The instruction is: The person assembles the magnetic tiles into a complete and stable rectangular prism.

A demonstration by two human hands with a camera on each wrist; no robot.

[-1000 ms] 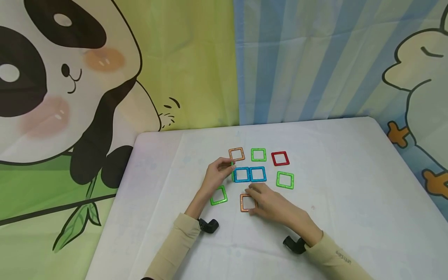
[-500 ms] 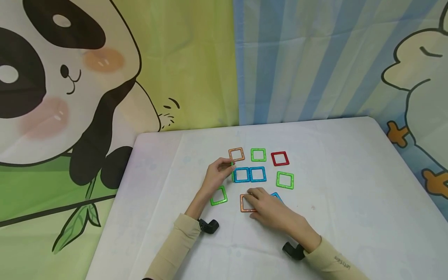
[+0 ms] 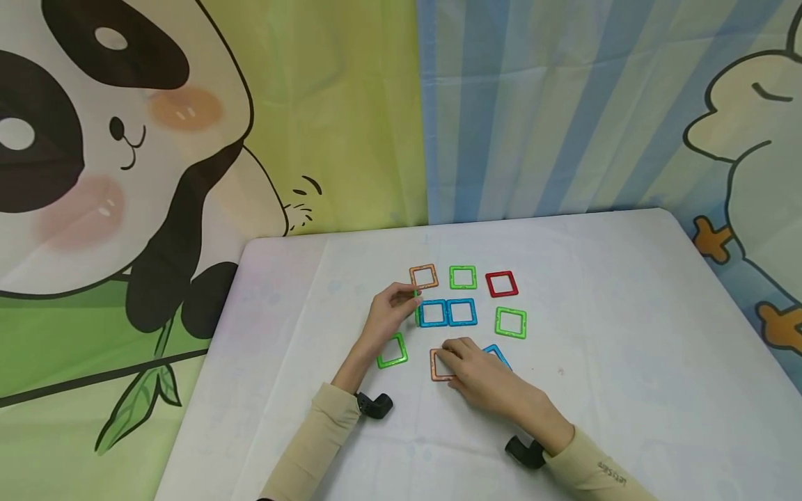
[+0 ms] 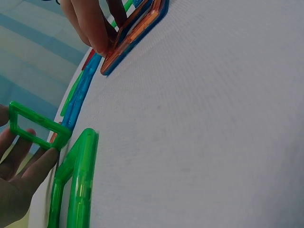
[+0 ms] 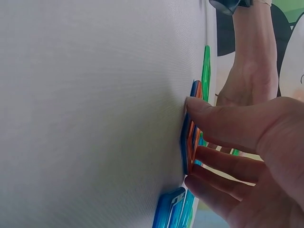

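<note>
My left hand [image 3: 390,314] pinches a green square magnetic tile [image 4: 38,116], standing it on edge at the left side of two flat blue tiles [image 3: 447,314] that lie side by side. My right hand [image 3: 487,374] grips an orange square tile [image 3: 433,365] near the front, thumb on one edge and fingers on the opposite one. In the left wrist view a blue layer [image 4: 165,10] shows directly beneath the orange frame. Another blue tile [image 3: 499,355] peeks out past my right hand, mostly hidden by it. A flat green tile [image 3: 392,363] lies below my left hand.
Along the back of the white table [image 3: 595,313] lie an orange tile [image 3: 435,275], a green tile [image 3: 462,287] and a red tile [image 3: 504,294]. One more green tile [image 3: 510,336] sits to the right of the blue pair. Printed curtains hang behind the table.
My right hand has shifted slightly toward me and its fingers have drawn back a little, uncovering a corner of a blue tile on its right. My left hand stays put.
</note>
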